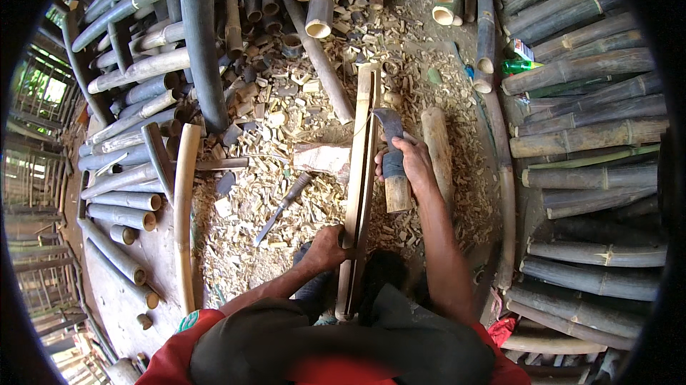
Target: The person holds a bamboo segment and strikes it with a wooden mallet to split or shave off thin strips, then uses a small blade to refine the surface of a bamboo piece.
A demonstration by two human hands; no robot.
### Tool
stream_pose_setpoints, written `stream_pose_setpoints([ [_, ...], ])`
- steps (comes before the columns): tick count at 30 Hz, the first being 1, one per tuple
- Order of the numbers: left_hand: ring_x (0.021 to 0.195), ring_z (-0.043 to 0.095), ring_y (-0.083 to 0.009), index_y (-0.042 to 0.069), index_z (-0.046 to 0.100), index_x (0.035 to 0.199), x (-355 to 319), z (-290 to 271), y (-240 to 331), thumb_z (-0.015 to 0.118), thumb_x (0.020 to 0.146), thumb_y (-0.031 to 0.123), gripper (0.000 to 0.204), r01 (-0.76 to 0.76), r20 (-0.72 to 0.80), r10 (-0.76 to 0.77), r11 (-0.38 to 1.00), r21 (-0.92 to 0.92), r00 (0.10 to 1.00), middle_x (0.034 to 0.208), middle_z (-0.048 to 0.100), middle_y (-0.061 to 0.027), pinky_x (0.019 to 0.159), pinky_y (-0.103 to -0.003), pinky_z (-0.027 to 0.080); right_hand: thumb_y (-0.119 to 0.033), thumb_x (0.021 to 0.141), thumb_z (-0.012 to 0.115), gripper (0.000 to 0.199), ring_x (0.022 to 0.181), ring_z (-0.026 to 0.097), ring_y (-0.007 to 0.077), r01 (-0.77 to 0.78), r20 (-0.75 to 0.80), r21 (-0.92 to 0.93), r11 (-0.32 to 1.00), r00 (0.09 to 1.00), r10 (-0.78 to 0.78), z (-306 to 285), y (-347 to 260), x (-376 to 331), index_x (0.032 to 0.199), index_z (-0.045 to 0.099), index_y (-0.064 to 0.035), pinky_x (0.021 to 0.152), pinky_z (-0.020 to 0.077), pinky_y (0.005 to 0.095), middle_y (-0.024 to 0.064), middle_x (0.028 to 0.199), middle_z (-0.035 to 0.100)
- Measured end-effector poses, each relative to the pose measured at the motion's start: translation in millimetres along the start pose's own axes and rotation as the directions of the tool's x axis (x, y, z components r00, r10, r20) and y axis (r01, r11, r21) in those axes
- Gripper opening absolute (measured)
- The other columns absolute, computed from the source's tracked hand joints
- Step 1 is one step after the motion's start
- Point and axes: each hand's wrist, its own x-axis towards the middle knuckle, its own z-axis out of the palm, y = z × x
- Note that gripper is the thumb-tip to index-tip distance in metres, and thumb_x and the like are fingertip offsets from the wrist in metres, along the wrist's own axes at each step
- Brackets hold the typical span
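Note:
A long split bamboo slat (361, 170) runs away from me, its near end by my lap and its middle resting on a wooden chopping block (323, 158). My left hand (327, 248) grips the slat low down on its left edge. My right hand (406, 160) is closed around the wrapped handle of a heavy chopping knife (391, 143). Its dark blade points up beside the slat's right edge.
Bamboo chips cover the ground. A smaller knife (284, 206) lies on them to the left, and a short wooden log (437, 147) lies to the right. Stacks of bamboo poles (586, 99) ring the spot on the right, top and left. A green bottle (520, 65) lies at upper right.

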Motion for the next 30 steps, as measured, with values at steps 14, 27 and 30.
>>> stream_pose_setpoints([
  [14, 0.084, 0.071, -0.0304, -0.004, 0.069, 0.096, -2, 2, -16, 0.090, 0.069, 0.035, 0.052, -0.029, -0.023, 0.029, 1.000, -0.010, 0.999, 0.090, 0.073, -0.0180, 0.079, -0.041, 0.056, -0.020, 0.101, 0.048, 0.025, 0.052, 0.065, 0.0255, 0.008, -0.024, 0.016, 1.000, 1.000, -0.007, 12, -19, 23, 0.109, 0.055, 0.0029, 0.045, 0.0563, 0.0393, 0.0170, 0.072, 0.068],
  [27, 0.080, 0.069, -0.0264, -0.002, 0.065, 0.091, 7, 4, -35, 0.089, 0.069, 0.027, 0.044, -0.023, -0.052, 0.016, 0.989, -0.149, 0.999, 0.084, 0.070, -0.0166, 0.074, -0.039, 0.054, -0.022, 0.101, 0.045, 0.034, 0.059, 0.066, 0.0223, 0.113, -0.063, 0.008, 0.994, 0.992, -0.112, 15, -42, -14, 0.124, 0.055, 0.0017, 0.051, 0.0581, 0.0348, 0.0139, 0.078, 0.068],
  [30, 0.078, 0.069, -0.0251, -0.001, 0.066, 0.089, 26, -10, -17, 0.089, 0.069, 0.025, 0.041, -0.009, -0.077, -0.006, 0.981, -0.195, 0.997, 0.083, 0.070, -0.0160, 0.075, -0.038, 0.055, -0.020, 0.101, 0.048, 0.027, 0.060, 0.065, 0.0183, -0.025, -0.088, -0.105, 0.994, 0.996, 0.016, 25, 7, -93, 0.117, 0.060, -0.0016, 0.050, 0.0552, 0.0326, 0.0088, 0.076, 0.068],
])
